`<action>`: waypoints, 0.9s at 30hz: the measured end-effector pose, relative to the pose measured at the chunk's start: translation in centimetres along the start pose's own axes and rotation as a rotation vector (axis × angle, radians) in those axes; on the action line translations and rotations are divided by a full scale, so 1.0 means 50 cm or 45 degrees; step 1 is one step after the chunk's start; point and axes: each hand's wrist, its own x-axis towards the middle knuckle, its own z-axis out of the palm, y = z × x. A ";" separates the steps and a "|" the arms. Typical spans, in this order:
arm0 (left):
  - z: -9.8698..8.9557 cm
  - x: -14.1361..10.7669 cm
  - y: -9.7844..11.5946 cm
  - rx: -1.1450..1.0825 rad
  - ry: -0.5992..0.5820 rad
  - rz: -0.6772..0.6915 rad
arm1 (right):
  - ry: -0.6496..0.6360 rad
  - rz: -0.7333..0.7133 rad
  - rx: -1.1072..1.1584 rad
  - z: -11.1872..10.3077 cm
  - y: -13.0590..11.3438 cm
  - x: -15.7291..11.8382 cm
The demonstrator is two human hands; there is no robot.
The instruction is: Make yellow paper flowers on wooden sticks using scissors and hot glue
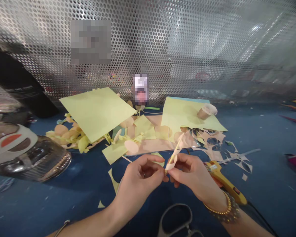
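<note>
My left hand (144, 174) and my right hand (187, 169) meet in front of me with fingertips almost touching. Between them a thin yellow stick (177, 148) stands tilted up to the right. A pale paper petal (172, 165) curls round its lower part. The right thumb and fingers pinch the petal, while the left fingertips close on the stick's lower end, which is mostly hidden. Just behind my right wrist lies a yellow glue gun (225, 184), partly covered by the hand. Scissors (176, 219) lie at the near edge, only the handles showing.
Yellow paper sheets (98, 113) and cut petals (132, 146) lie ahead. Paper offcuts (215, 144) are scattered to the right, near a roll of tape (207, 111). A clear bottle-like container (32, 154) stands left. A phone (141, 89) leans on the perforated metal panel (187, 42).
</note>
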 end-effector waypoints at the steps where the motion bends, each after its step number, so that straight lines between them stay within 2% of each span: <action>1: -0.001 0.000 0.000 -0.001 0.001 0.004 | 0.004 0.006 -0.008 0.000 0.000 0.000; 12: 0.003 0.003 -0.004 -0.143 -0.021 -0.107 | 0.011 0.021 -0.005 0.003 0.002 -0.002; 21: 0.000 0.003 -0.008 -0.118 -0.049 -0.102 | -0.023 -0.003 -0.061 0.001 0.003 -0.001; 27: -0.007 0.010 0.014 0.020 -0.011 -0.061 | -0.047 -0.010 -0.178 -0.007 -0.014 0.001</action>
